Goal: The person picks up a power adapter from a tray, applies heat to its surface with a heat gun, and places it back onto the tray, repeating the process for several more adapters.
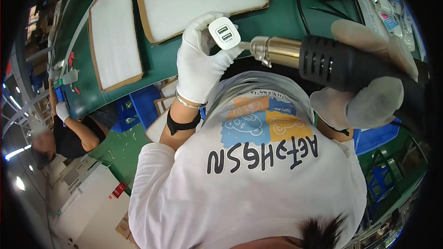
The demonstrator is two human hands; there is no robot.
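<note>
The left hand, in a white glove, was closed around a small white charger block, pinching it by its sides with its two-slot face turned up toward the camera. The right hand, also gloved, was wrapped around the black body of a heat gun; its metal nozzle pointed left, and its tip lay just beside the charger block (whether the two actually touched was hard to tell).

Beyond the hands, on the green worktop, lay two flat trays with brown cardboard rims and white foam faces: one tray straight ahead, cut off by the top edge, and a second tray to its left, lying at a slant. A bare green strip ran between them and along the near edge of the worktop. At the upper right a cluster of small white packages with blue and red labels sat by the rim, too bent and small to make out. Blue bins showed below the worktop's edge, partly hidden by the left forearm and the white printed shirt. At the far left, another person's gloved hand rested near the worktop's end, and a white box with a small red label stood on the floor.
</note>
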